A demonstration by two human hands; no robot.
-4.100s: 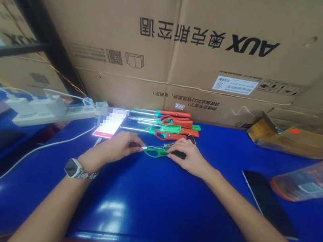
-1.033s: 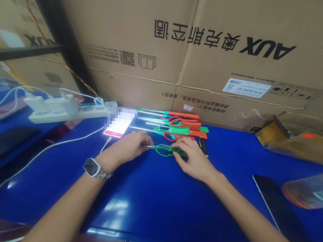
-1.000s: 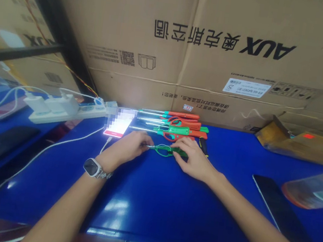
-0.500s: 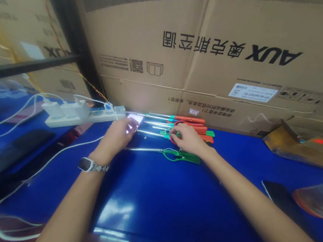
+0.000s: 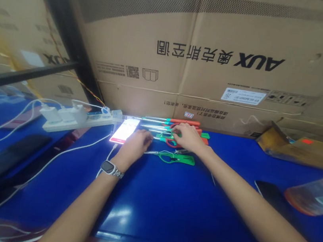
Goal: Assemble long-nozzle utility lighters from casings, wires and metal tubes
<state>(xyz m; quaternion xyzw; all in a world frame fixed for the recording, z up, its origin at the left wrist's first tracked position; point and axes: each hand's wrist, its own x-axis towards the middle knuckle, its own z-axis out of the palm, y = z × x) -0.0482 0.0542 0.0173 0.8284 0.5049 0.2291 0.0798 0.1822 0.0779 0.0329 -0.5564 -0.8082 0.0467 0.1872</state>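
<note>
The green lighter (image 5: 174,157) now lies released on the blue surface (image 5: 150,199). Your left hand (image 5: 135,144) curls by its metal tip, grip impossible to tell. Your right hand (image 5: 187,137) has shifted back onto the lighter stack (image 5: 185,122) — fingers draped over one, clamped or not unclear — so the work moves there.

Green lighter (image 5: 174,158) on blue table (image 5: 150,199); red-and-green lighters (image 5: 178,129) behind.
</note>
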